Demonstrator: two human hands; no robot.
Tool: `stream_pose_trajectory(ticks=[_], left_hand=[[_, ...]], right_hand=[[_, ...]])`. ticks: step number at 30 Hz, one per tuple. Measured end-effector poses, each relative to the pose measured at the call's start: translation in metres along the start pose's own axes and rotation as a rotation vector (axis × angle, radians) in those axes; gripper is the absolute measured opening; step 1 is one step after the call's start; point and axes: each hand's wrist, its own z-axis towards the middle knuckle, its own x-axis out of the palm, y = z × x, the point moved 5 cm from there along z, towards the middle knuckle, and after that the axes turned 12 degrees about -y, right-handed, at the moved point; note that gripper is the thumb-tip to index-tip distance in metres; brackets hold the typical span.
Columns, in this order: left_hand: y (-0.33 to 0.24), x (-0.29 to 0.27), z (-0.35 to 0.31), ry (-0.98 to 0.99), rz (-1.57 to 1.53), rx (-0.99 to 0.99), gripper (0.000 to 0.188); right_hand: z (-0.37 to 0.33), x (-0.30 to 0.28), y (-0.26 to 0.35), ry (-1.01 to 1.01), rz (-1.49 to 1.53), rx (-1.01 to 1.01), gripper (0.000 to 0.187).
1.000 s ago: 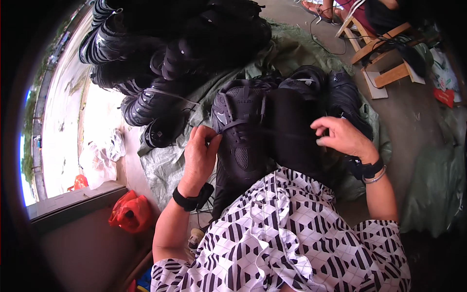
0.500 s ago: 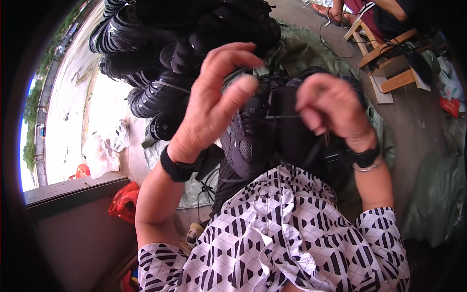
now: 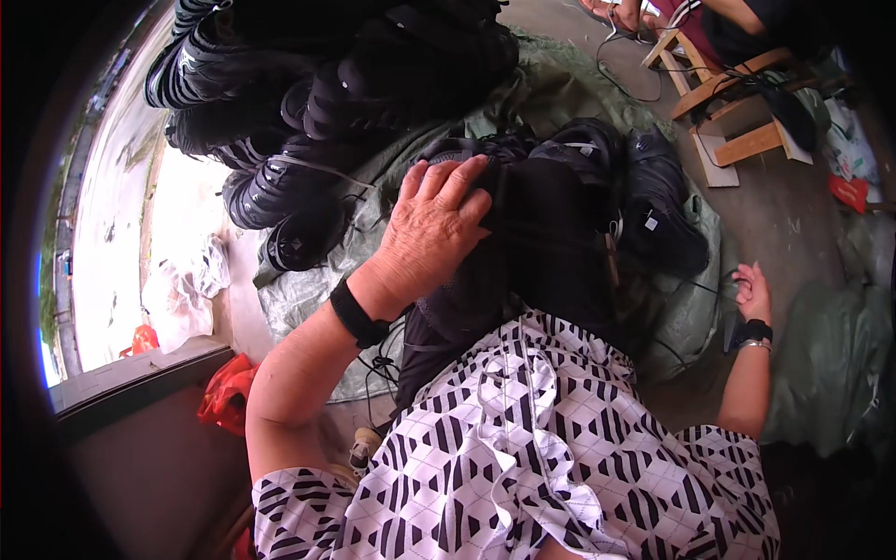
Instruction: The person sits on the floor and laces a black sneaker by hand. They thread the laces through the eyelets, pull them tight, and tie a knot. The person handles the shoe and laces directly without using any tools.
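Note:
My left hand [image 3: 434, 224] is closed over a dark shoe [image 3: 448, 303] on my lap, its fingers bent over the upper. Much of that shoe is hidden under the hand and against my black trousers. Out to the right, low beside the green sheet, is my right hand [image 3: 754, 291] with its fingers curled. A narrow dark object [image 3: 731, 331] shows beside its wrist, too unclear to name. A thin dark cord [image 3: 702, 286] runs from the shoes toward this hand; whether the fingers hold it is unclear.
Several black shoes [image 3: 661, 210] lie ahead on a green plastic sheet [image 3: 686, 322]. Piled bundles of black shoes [image 3: 299, 177] stand at the far left. A wooden stool [image 3: 747, 145] and another person's arm [image 3: 737, 14] are far right. A red bag [image 3: 227, 392] sits left.
My left hand has come down onto the shoe from above it. My right hand has swung away from over my lap, out to the right and lower.

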Motion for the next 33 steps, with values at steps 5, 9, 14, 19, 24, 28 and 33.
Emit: stream_pose_trajectory(ticks=[5,9,14,19,24,28,33], left_hand=[[-0.006,-0.005,0.001,-0.086,-0.099,0.069,0.026],[-0.012,-0.016,-0.009,-0.017,-0.322,0.065,0.027],[-0.007,-0.076,-0.043,-0.36,-0.946,-0.52,0.038],[0.105,-0.131,-0.101,-1.048,-0.993,-1.012,0.046],[0.236,-0.138,-0.269,-1.152,-1.383,-1.157,0.034],[0.265,-0.143,-0.38,-1.425,-1.257,-1.544,0.018],[0.252,-0.126,-0.497,-1.642,-0.962,-1.936,0.021]], right_hand=[[-0.05,0.012,-0.017,0.08,-0.424,0.21,0.038],[-0.018,-0.009,-0.028,0.134,-0.113,0.241,0.02],[0.02,-0.068,-0.017,-0.099,0.272,0.122,0.02],[-0.023,0.008,-0.002,0.037,0.059,0.026,0.026],[-0.112,0.162,0.034,0.376,-0.177,-0.197,0.021],[-0.191,0.266,0.053,0.642,-0.197,-0.465,0.014],[-0.331,0.344,0.061,1.029,-0.271,-0.527,0.007]])
